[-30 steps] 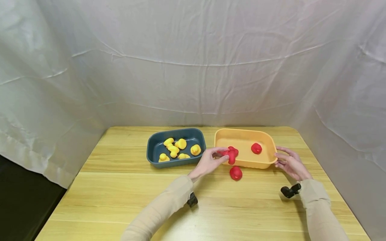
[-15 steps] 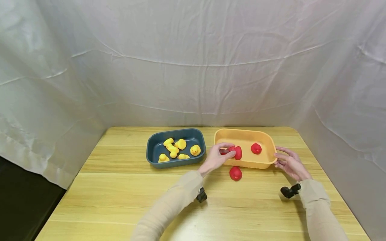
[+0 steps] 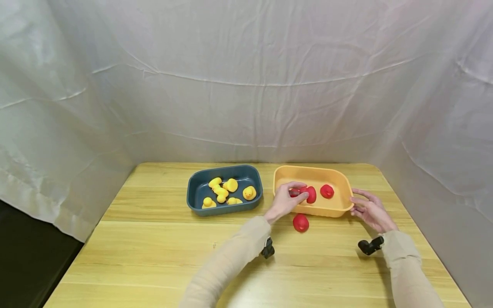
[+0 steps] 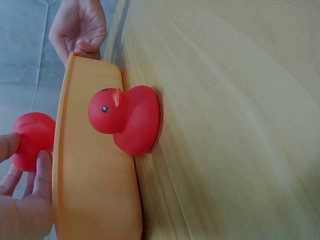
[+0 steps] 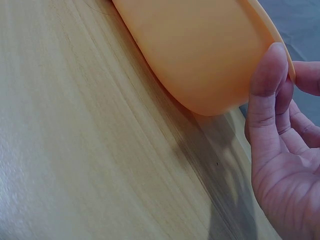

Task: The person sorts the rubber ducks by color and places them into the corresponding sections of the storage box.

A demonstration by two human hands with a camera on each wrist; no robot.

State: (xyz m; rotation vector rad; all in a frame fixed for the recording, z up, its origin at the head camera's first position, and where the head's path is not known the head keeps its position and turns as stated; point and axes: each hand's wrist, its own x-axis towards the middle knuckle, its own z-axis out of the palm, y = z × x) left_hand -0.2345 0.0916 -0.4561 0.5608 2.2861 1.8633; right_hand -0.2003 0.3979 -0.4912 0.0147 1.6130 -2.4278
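Note:
My left hand holds a red rubber duck over the near left part of an orange bin. In the left wrist view, thumb and fingers pinch this held duck just beyond the bin's rim. Farther right inside the bin lies another red duck. On the table, close to the bin's near wall, sits a red duck with its head toward the bin. My right hand pinches the bin's right-end rim between thumb and fingers, as the right wrist view confirms.
To the left stands a dark blue bin with several yellow rubber ducks in it. Both bins rest near the back of a wooden table. Pale cloth hangs behind the table and along its sides.
My left hand has moved right, carrying the red duck farther over the orange bin. My right hand keeps its place on the rim, and the duck on the table stays put.

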